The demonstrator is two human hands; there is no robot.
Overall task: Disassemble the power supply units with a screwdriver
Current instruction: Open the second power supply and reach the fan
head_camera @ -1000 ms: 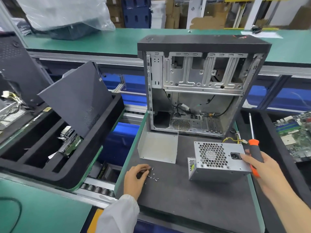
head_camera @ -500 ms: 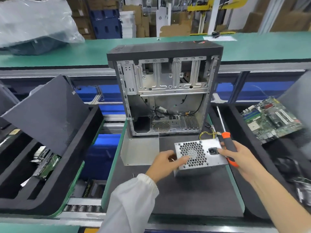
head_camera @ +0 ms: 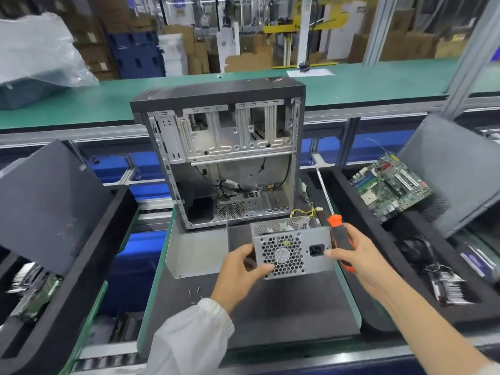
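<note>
A silver power supply unit (head_camera: 292, 249) with a honeycomb fan grille and a black socket is tilted up off the dark mat (head_camera: 284, 307). My left hand (head_camera: 239, 269) grips its left edge, thumb on the grille. My right hand (head_camera: 351, 255) holds an orange-and-black screwdriver (head_camera: 339, 239) against the unit's right edge, its long shaft pointing away towards the case. Yellow and black cables (head_camera: 304, 212) trail from the unit's back. Several loose screws (head_camera: 194, 292) lie on the mat left of my left wrist.
An open computer case (head_camera: 224, 158) stands upright behind the unit, a grey metal panel (head_camera: 197, 253) lying at its foot. Black foam trays flank the mat: the right one (head_camera: 378, 266) holds a motherboard (head_camera: 389, 186), the left one (head_camera: 67, 293) holds drives under a dark lid.
My left hand left the screws, reached right and took the unit's left edge. Both hands have tipped the unit up off the mat. The view shifted, bringing the right tray into sight.
</note>
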